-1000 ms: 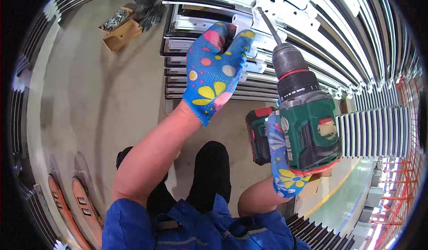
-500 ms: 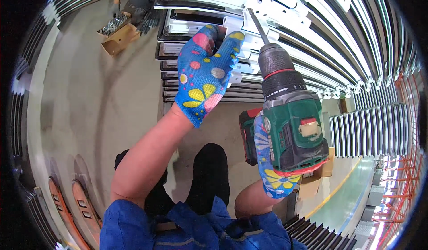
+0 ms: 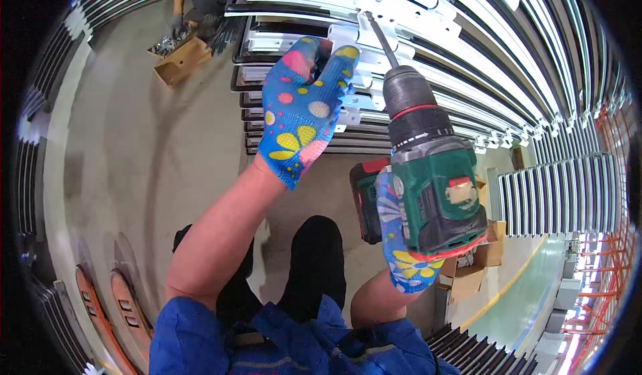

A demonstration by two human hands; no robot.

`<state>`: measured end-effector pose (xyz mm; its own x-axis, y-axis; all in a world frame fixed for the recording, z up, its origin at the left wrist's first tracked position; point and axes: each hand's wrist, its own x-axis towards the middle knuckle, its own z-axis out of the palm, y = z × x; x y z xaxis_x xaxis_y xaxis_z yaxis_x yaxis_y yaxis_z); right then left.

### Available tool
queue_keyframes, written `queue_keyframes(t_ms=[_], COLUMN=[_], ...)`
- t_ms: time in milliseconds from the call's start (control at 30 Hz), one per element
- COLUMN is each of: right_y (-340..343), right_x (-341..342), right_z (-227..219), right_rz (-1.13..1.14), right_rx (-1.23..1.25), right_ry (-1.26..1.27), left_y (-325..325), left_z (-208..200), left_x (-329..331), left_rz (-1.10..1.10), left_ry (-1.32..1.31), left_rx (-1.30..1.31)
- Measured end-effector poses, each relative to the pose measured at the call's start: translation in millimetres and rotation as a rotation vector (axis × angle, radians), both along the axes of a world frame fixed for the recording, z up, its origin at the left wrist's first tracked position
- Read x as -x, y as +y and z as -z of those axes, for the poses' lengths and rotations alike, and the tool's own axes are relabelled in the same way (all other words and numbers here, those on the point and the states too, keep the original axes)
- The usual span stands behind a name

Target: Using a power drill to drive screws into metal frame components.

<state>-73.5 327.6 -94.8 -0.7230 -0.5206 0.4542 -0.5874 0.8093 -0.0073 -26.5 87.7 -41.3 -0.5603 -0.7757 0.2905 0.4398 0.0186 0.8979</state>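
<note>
My right hand [image 3: 401,241], in a blue flower-patterned glove, is wrapped round the grip of a green and black cordless drill [image 3: 435,188]. The drill's long bit [image 3: 382,39] points up and left, its tip at a white metal bracket [image 3: 378,1] on the stacked rails; whether it touches cannot be told. My left hand [image 3: 301,101], in a matching glove, is at the ends of the white rails, left of the bit. Its fingers are curled with the thumb across from them, and what they hold, if anything, is hidden.
Black-edged white rails [image 3: 281,4] fan out ahead and to the right. A co-worker's hand [image 3: 177,24] is at an open cardboard box [image 3: 180,64] of metal parts on the floor. Orange forks [image 3: 127,301] lie at lower left; another cardboard box [image 3: 468,275] stands at right.
The drill and both hands have shifted slightly left in the picture. My right hand keeps its hold on the drill, and my left hand stays curled at the rail ends.
</note>
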Motion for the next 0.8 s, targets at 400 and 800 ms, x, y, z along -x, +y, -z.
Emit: queue_keyframes(t_ms=[400,800], right_y=[-34.5,-69.1], right_x=[-32.0,-38.6], right_z=[-28.3,-39.5], right_rz=[-0.140,-0.295], right_rx=[0.226,0.687], right_ry=[-0.067,-0.177], left_y=[-4.7,-3.8], left_z=[1.8,1.5], left_x=[-2.4,-3.2], left_rz=[0.029,-0.060], left_ry=[0.003,-0.082], left_rx=[-0.031,0.086])
